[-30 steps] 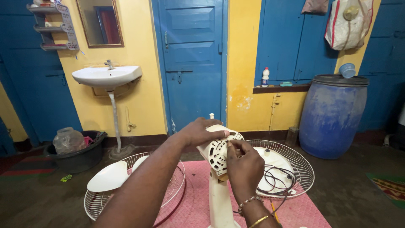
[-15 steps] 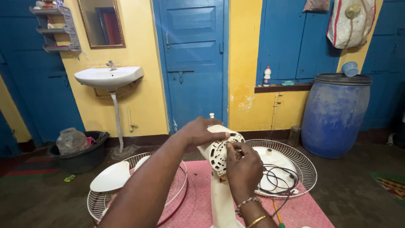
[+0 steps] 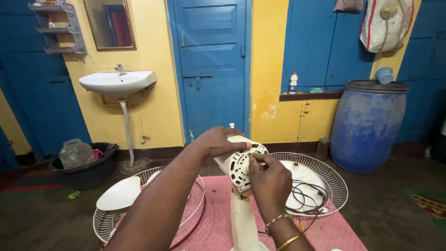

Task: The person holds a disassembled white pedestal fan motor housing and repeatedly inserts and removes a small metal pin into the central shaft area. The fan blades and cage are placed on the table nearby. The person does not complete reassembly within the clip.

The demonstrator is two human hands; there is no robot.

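Yellow walls and blue doors close off the back of the room, with a white sink (image 3: 117,82) on the wall at the left and a black tub (image 3: 88,168) on the floor below it. Nearer, a wire fan guard (image 3: 104,223) lies flat on the floor with a white fan blade (image 3: 119,194) resting in it, apparently set aside so the parts stay together. At the middle stands the white fan stand (image 3: 243,218) on a pink mat (image 3: 213,223), carrying the motor housing (image 3: 238,163) at its top. The left hand (image 3: 220,142) is cupped over the top of the housing, its grip closed around it, seemingly to steady it. The right hand (image 3: 269,181) pinches at the housing's vented face with narrow fingertips; whether it holds a small part I cannot tell. Behind it a second wire guard (image 3: 332,181) holds a coiled black cord (image 3: 306,197), and a blue barrel (image 3: 367,123) stands at the far right.
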